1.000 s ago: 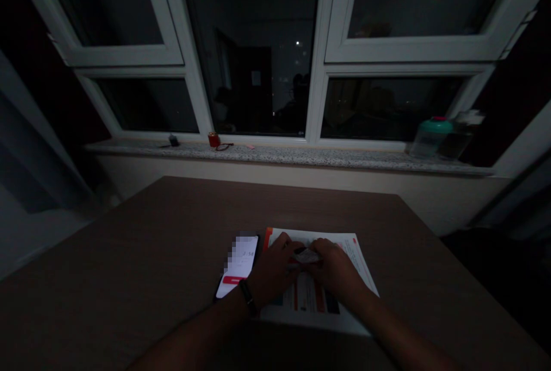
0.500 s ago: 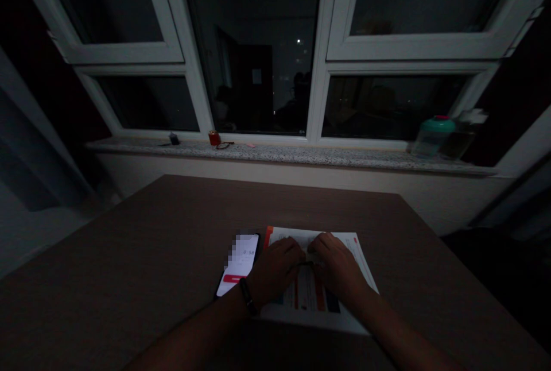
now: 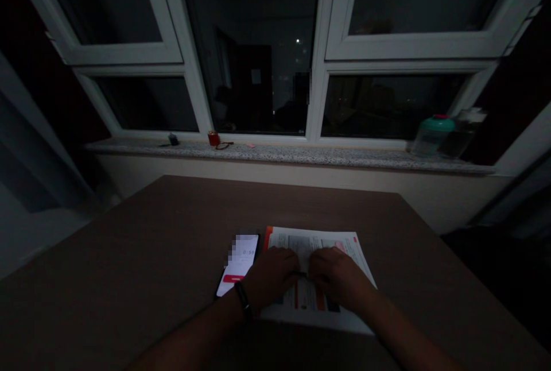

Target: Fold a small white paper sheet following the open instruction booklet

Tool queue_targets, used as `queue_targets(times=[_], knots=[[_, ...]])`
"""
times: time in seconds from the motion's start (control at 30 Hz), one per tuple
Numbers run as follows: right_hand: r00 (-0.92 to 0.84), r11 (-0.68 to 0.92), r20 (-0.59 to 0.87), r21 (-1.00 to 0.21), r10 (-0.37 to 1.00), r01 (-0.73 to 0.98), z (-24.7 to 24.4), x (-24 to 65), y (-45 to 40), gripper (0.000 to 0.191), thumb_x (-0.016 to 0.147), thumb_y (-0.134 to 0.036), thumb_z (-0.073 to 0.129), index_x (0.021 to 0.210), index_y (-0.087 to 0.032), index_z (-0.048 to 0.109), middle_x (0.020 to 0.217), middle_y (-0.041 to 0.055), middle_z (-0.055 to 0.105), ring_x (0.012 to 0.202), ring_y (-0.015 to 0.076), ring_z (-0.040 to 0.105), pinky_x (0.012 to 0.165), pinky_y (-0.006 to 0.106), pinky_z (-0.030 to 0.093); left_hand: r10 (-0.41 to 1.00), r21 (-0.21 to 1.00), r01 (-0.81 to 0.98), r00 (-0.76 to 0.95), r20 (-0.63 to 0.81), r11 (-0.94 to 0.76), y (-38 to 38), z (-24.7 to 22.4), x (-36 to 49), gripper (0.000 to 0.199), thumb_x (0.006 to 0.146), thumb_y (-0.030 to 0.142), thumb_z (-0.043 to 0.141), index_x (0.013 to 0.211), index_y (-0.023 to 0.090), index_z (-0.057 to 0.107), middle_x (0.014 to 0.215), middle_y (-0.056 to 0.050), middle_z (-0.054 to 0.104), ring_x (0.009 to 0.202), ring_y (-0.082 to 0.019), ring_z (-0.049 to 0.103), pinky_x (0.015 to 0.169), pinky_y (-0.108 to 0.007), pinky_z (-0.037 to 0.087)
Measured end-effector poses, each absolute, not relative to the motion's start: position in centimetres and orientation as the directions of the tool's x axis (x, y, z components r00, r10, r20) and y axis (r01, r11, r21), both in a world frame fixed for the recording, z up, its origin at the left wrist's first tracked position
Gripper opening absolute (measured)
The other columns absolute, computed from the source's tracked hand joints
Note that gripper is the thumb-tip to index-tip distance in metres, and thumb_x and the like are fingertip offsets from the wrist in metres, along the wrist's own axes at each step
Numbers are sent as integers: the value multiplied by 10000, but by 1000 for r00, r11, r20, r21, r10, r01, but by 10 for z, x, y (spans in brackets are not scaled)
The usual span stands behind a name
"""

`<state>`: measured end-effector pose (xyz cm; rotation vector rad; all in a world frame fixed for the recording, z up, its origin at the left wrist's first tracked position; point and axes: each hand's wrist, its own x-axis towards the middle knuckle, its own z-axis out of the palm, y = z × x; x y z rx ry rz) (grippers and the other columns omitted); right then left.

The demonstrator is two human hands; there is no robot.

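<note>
My left hand (image 3: 275, 273), with a dark band on its wrist, is closed over the left half of a printed sheet or booklet (image 3: 284, 316). Opposite it, my right hand (image 3: 338, 276) is closed too, its knuckles facing up. A short, thin dark object (image 3: 303, 274) bridges the small gap between the two hands, and both seem to grip its ends. Its kind is hard to make out in the dim light, and most of it is hidden by the fingers. The paper has text, grey pictures and orange and blue blocks, partly covered by my hands.
Left of the paper lies a lit phone (image 3: 239, 262) showing a running time. Both rest on a brown table (image 3: 172, 233). On the stone windowsill (image 3: 279, 154) stand a small red jar (image 3: 213, 138), a dark little bottle (image 3: 173, 139) and a green-lidded container (image 3: 434, 135).
Both hands have drawn slightly toward me with the thin dark object, uncovering more of the paper's upper part. The phone's time has gone from 0:58 to 0:59.
</note>
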<state>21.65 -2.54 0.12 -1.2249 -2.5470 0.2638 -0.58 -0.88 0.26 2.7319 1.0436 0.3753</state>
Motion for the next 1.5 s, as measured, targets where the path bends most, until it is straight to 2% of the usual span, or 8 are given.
queue_targets(times=[0.13,0.27,0.47,0.6,0.87,1.23,1.5], knots=[[-570,605,203,-283,796,744,1,219,-24,74,914,-203,610,899,-235,674,1040,25,639,990,208,575,896,363,352,698,258,653,697,163,-712,-8,-2,-1,64,901,126,584,935,181,583,1048,-49,643,978,-229,605,864,-345,438],[-520,569,233,-325,822,755,-2,218,-23,30,888,-236,656,881,-236,686,972,22,617,999,216,551,895,360,367,700,281,645,689,190,-711,-7,-5,2,56,907,122,572,932,169,589,1045,-61,636,985,-229,594,888,-353,445],[-389,465,256,-516,885,720,-11,213,-17,138,879,-187,640,741,-198,636,824,8,609,884,192,569,807,310,405,748,411,632,615,250,-657,-4,-7,6,46,912,128,576,892,167,589,969,-51,609,958,-213,557,849,-331,453],[-324,402,238,-565,915,720,-16,211,-13,152,854,-196,651,708,-194,608,779,-3,611,811,181,572,796,308,401,797,504,624,533,284,-597,0,-14,7,83,886,143,633,821,164,586,938,-38,575,933,-201,537,819,-312,440],[-268,310,158,-558,950,770,-22,209,-7,152,851,-227,622,703,-194,618,733,-9,642,767,178,601,847,336,386,836,531,652,484,258,-542,3,-15,10,127,880,192,664,799,161,570,912,-27,537,896,-195,512,792,-306,417],[-264,295,137,-532,955,794,-19,209,-8,109,839,-232,646,736,-207,617,747,-17,654,796,190,605,925,384,342,871,590,658,456,183,-468,8,-12,11,164,818,147,684,742,168,541,861,-6,521,848,-184,510,720,-282,406],[-296,335,157,-484,942,809,-18,208,-9,63,842,-194,624,789,-206,591,805,-2,638,858,208,580,928,395,335,853,604,627,486,191,-492,11,-15,6,116,811,75,627,843,174,576,923,-8,543,876,-177,525,755,-279,423]])
